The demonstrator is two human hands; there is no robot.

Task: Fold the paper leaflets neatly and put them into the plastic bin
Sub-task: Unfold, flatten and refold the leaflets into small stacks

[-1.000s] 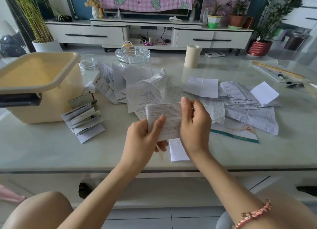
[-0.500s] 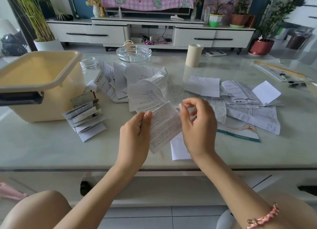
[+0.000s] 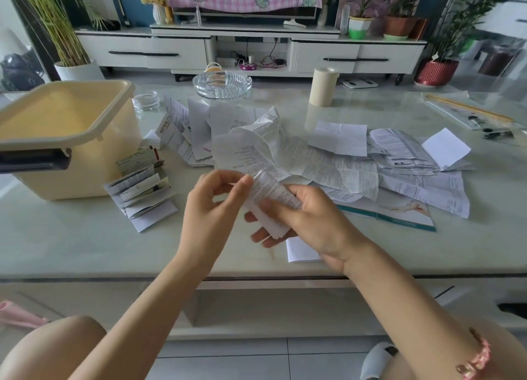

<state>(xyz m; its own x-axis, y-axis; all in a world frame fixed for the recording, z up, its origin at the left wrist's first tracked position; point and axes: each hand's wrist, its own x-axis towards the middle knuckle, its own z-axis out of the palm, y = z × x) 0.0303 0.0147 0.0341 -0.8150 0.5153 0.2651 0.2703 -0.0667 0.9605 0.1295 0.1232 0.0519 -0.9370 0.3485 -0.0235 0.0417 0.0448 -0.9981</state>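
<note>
The right hand (image 3: 310, 220) curls round a narrow, printed white leaflet (image 3: 268, 194), partly folded and held above the table's near edge, while the left hand (image 3: 211, 208) pinches its upper end between thumb and forefinger. Beyond them, loose creased sheets (image 3: 328, 163) sprawl over the pale glossy table (image 3: 71, 237) (too overlapped to count). To the left lie one fanned stack of folded leaflets (image 3: 142, 194) and one cream plastic bin (image 3: 71, 140). Further back stand two glass dishes (image 3: 222, 84) and a white TV cabinet (image 3: 182, 51).
</note>
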